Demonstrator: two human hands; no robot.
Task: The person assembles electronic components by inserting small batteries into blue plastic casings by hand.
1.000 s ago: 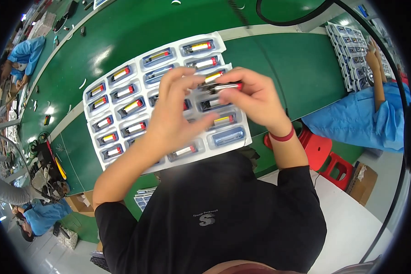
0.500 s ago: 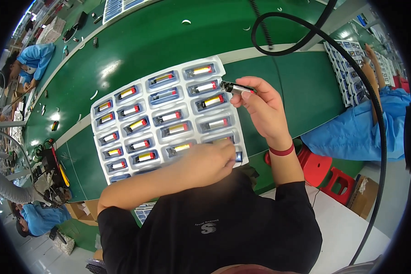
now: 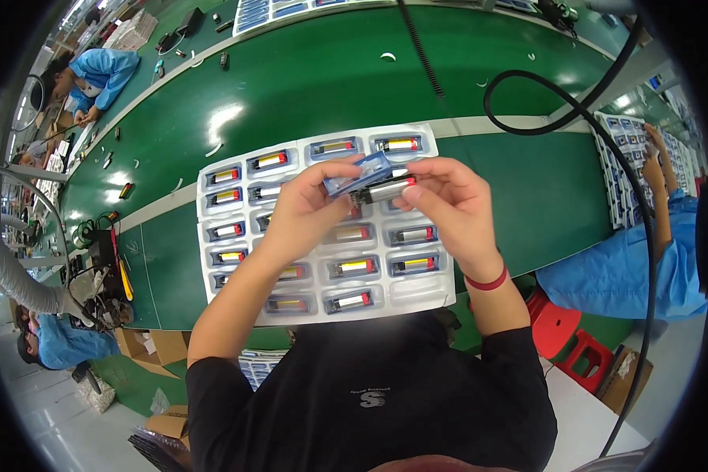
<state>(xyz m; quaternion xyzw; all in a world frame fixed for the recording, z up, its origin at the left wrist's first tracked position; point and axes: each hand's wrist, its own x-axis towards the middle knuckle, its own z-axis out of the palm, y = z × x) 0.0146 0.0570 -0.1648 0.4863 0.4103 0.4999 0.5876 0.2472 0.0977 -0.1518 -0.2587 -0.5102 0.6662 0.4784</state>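
Observation:
My left hand [image 3: 305, 206] pinches a small translucent blue plastic case [image 3: 359, 175], held tilted above the white moulded tray [image 3: 418, 294]. Close beside it, my right hand [image 3: 458, 206] grips a small battery module [image 3: 387, 190] with a silver body, a black end and a red end. The case and the module almost meet; I cannot tell whether they touch. Under my hands the tray holds several blue cases with similar red-ended modules, such as the yellow-and-silver module [image 3: 352, 267]. My hands and forearms cover part of the tray. Its near right compartment shows bare white plastic.
The tray lies on a green work surface [image 3: 519, 173], with a green conveyor belt [image 3: 307, 86] beyond. A black cable [image 3: 645, 197] loops down at the right. Co-workers in blue sit at left and right, near more trays. Red stools [image 3: 590, 354] stand at lower right.
My left hand has come up from the tray's near right corner and now holds a blue case beside my right hand. The right hand keeps the battery module. The whole view has shifted.

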